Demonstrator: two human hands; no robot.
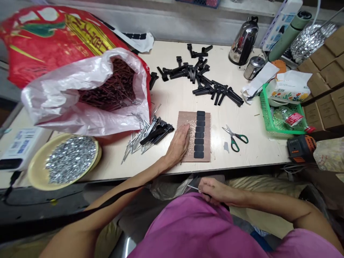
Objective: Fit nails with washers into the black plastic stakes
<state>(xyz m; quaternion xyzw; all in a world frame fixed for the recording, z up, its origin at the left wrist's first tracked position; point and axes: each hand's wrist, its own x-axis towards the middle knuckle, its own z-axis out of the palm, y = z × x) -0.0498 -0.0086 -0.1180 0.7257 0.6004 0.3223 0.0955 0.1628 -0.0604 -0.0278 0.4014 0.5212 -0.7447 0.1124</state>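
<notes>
My left hand (178, 143) lies flat and open on the left part of a brown board (206, 157) near the table's front edge. A column of several black pads (199, 134) sits on the board's right half. My right hand (212, 190) is below the table edge, close to my body, fingers pinched round a thin metal pin (192, 187). Just left of the board lie a few black plastic clips (157, 130) on loose metal pins (137, 138).
A red bag with a white liner holds dark rods (113, 87). A yellow plate of small metal parts (70, 161) sits front left. More black clips (204, 80), green-handled scissors (235, 137), a kettle (244, 41), a green basket (271, 123) and cardboard boxes (325, 86) fill the rest.
</notes>
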